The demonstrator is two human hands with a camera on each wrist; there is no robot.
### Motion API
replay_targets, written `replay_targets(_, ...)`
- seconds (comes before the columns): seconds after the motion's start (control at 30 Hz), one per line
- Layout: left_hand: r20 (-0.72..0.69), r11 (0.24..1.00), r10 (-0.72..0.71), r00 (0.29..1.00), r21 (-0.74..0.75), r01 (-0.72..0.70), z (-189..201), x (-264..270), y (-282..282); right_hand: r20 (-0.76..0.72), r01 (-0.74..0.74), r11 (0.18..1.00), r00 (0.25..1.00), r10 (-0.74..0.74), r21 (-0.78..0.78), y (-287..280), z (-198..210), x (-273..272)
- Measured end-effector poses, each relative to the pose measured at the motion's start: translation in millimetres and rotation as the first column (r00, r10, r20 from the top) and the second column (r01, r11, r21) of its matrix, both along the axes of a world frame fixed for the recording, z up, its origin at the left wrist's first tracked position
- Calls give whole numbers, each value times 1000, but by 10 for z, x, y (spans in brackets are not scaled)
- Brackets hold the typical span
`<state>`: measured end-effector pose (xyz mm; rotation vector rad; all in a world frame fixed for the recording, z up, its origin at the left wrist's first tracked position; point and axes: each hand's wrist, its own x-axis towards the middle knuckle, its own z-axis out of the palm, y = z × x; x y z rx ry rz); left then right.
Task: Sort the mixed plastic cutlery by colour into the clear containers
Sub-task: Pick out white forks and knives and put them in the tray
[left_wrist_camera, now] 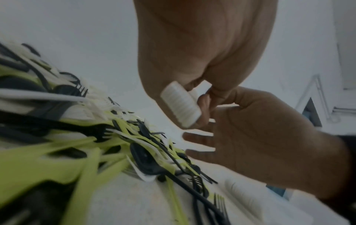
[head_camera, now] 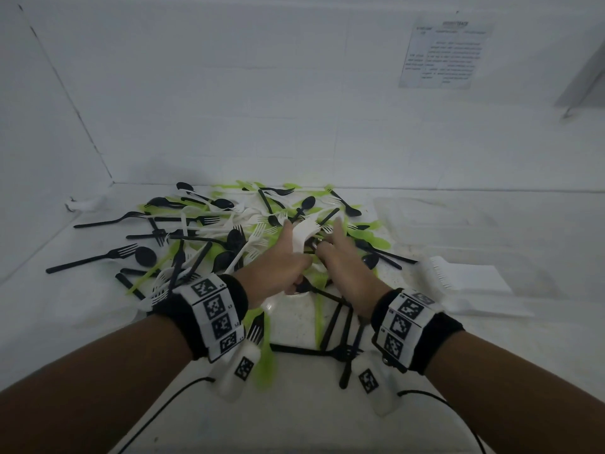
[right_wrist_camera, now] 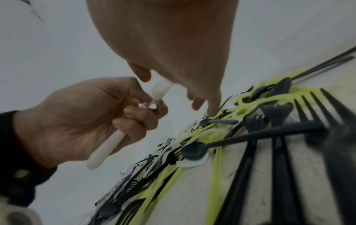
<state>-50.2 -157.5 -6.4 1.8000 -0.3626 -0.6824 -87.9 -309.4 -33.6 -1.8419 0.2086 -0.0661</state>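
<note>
White plastic forks (head_camera: 302,235) stacked, clamped in left grip (head_camera: 288,260); right grip (head_camera: 340,253) fingers loose.

The heap of black, white and green cutlery (head_camera: 229,231) fills the middle of the bench (head_camera: 49,316), tangled and overlapping, so no piece there lies clear of its neighbours. Both hands, the left hand (head_camera: 281,257) and right hand (head_camera: 343,257), crowd the heap's near centre. Bare bench lies open at the near left and the near edge. On the right, clear containers (head_camera: 465,283) block the way; walls close the back and left.
</note>
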Motion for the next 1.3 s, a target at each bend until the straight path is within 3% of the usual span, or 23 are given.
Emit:
replay_targets(0.07, 27, 995, -43, 999, 93, 41, -13, 42, 49, 178, 75, 962, 984, -28, -262, -95, -5, -41)
replay_targets(0.13, 50, 972, -144, 988, 194, 132, 1, 50, 76, 343, 32, 851, 923, 177, -525, -194, -34, -92)
replay_targets(0.2, 81, 935, -245, 966, 283, 214, -2, 63, 70, 327, -33, 702, 869, 371, -711, -270, -4, -113)
replay_targets(0.33, 176, 867, -409, 895, 380, 322, -15, 72, 3, 285, 11, 535, 856, 432, -845, -433, 113, -178)
replay_targets(0.43, 330, 796, -541, 774, 499, 344, -32, 122, -62, 249, 48, 433, 871, 423, -900, -655, 160, -311)
replay_targets(0.5, 500, 754, -601, 624, 613, 235, -10, 175, -99, 228, 63, 483, 929, 291, -873, -885, 190, -457)
replay_targets(0.57, 632, 777, -614, 473, 591, 219, 15, 202, -193, 203, 107, 565, 973, 110, -818, -1133, 236, -648)
replay_targets(0.67, 653, 751, -661, 370, 582, 313, 24, 181, -517, 169, 141, 562, 986, -2, -815, -1398, 287, -936)
replay_targets(0.8, 658, 730, -682, 320, 587, 350, 86, 17, -1106, 195, 235, 570, 972, -132, -787, -1788, 311, -1287)
replay_targets(0.97, 661, 713, -701, 267, 634, 300, 109, -283, -1905, 197, 289, 521, 954, -224, -803, -2441, 269, -1612)
replay_targets(1.1, 673, 725, -689, 270, 643, 246, 66, -544, -2511, 166, 286, 511, 949, -269, -811, -3042, 239, -1777)
replay_targets(1.3, 630, 655, -749, 204, 751, 83, -36, -662, -3226, -19, 51, 294, 973, -230, -955, -3698, 162, -1771)
